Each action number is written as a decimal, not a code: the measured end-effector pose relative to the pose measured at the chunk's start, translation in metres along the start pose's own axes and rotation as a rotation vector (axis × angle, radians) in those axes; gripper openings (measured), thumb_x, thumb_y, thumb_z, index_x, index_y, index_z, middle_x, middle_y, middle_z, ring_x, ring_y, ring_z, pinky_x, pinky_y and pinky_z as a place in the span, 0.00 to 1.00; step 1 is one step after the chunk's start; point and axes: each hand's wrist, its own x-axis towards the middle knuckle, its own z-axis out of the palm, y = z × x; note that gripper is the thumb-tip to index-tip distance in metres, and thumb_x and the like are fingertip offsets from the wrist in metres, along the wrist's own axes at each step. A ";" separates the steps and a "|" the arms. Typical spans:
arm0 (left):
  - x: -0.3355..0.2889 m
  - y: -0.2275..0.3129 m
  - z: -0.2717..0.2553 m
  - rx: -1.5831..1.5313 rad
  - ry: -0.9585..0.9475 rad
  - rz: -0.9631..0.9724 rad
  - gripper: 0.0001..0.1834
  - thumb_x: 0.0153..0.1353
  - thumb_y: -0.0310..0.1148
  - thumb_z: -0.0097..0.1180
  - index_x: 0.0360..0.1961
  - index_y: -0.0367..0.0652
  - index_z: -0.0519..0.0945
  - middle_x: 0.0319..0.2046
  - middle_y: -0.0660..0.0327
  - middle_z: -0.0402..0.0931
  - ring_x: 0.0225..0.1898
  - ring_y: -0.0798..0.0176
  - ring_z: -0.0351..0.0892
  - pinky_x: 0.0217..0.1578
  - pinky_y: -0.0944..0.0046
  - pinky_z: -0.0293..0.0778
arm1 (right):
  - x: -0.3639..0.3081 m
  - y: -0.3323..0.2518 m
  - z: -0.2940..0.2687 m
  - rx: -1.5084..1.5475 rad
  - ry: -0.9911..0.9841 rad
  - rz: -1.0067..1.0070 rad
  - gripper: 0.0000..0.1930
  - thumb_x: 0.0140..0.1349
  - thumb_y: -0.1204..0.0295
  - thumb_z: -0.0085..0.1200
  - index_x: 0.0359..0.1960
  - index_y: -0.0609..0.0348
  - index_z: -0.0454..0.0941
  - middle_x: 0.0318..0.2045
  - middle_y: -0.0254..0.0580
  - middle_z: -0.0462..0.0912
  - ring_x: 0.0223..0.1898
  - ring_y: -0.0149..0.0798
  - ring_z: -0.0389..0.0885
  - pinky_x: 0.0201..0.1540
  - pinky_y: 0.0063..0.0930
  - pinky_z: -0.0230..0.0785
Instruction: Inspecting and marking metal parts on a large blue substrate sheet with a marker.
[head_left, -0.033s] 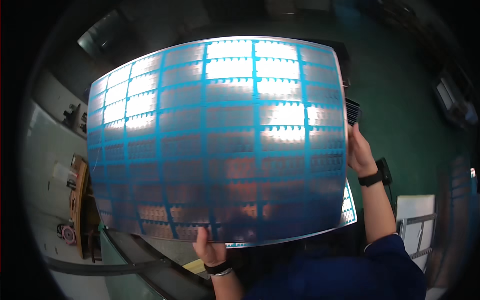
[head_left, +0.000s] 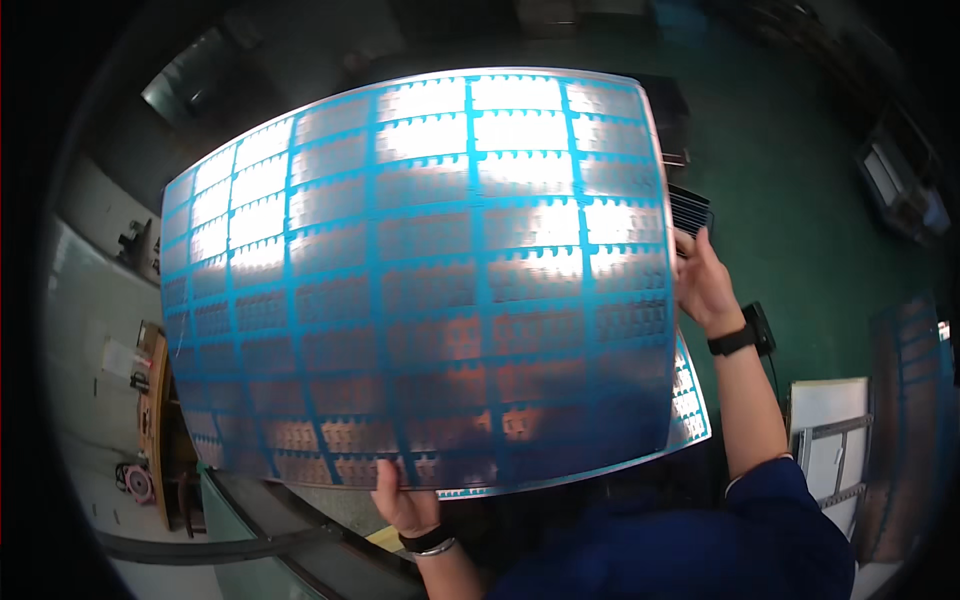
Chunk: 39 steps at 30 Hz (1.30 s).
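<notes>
A large shiny metal sheet point(head_left: 430, 235) with a blue grid around rows of notched silver-copper cells fills the middle of the view, bright with glare along its far half. My left hand point(head_left: 408, 508) grips its near edge, thumb on the top face and the other fingers hidden underneath. On the right edge, my right hand point(head_left: 707, 285) is closed around the side, its fingers partly hidden behind the sheet. Below the held sheet, the corner of a second sheet with the same pattern point(head_left: 690, 405) shows at the lower right.
A dark ribbed object point(head_left: 690, 212) shows beyond the right edge. A white board with a metal frame point(head_left: 830, 440) lies at the right. At the left are a wooden shelf point(head_left: 153, 420) and a pink round object point(head_left: 137, 485). Green floor point(head_left: 800, 230) extends at the right.
The sheet and both of my hands have shifted a little to the left in the view. My grip on both edges stays the same.
</notes>
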 end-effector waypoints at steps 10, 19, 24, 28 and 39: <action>0.030 0.047 -0.038 0.003 0.010 0.180 0.17 0.63 0.36 0.44 0.48 0.36 0.70 0.48 0.48 0.70 0.47 0.56 0.71 0.47 0.51 0.69 | 0.106 0.146 -0.037 -1.011 0.014 -0.166 0.20 0.60 0.63 0.47 0.53 0.56 0.67 0.49 0.46 0.72 0.52 0.41 0.70 0.53 0.31 0.62; 0.034 0.066 -0.024 0.267 0.439 0.303 0.31 0.60 0.36 0.44 0.60 0.32 0.52 0.61 0.47 0.52 0.61 0.49 0.50 0.60 0.47 0.45 | 0.189 0.211 -0.016 -1.632 -0.185 0.227 0.26 0.52 0.55 0.53 0.51 0.55 0.70 0.39 0.49 0.78 0.45 0.47 0.75 0.49 0.37 0.65; 0.020 0.097 -0.086 0.085 0.238 0.246 0.19 0.63 0.36 0.45 0.51 0.36 0.67 0.49 0.46 0.69 0.49 0.56 0.69 0.50 0.53 0.68 | 0.225 0.139 0.022 -1.618 -0.514 0.484 0.31 0.46 0.42 0.53 0.36 0.60 0.80 0.30 0.49 0.81 0.34 0.46 0.79 0.36 0.37 0.70; 0.019 0.104 -0.089 0.006 0.096 0.172 0.21 0.60 0.32 0.48 0.53 0.36 0.63 0.49 0.48 0.68 0.50 0.55 0.68 0.51 0.53 0.67 | 0.231 0.086 0.041 -1.237 -0.716 0.710 0.25 0.54 0.47 0.51 0.31 0.62 0.79 0.25 0.37 0.79 0.27 0.29 0.76 0.31 0.25 0.68; -0.003 0.058 -0.025 0.217 0.538 0.280 0.29 0.61 0.40 0.43 0.59 0.33 0.56 0.59 0.47 0.56 0.60 0.48 0.53 0.60 0.47 0.47 | 0.090 -0.208 -0.055 -0.871 0.251 0.069 0.15 0.60 0.60 0.50 0.36 0.61 0.76 0.29 0.31 0.79 0.28 0.22 0.76 0.33 0.16 0.69</action>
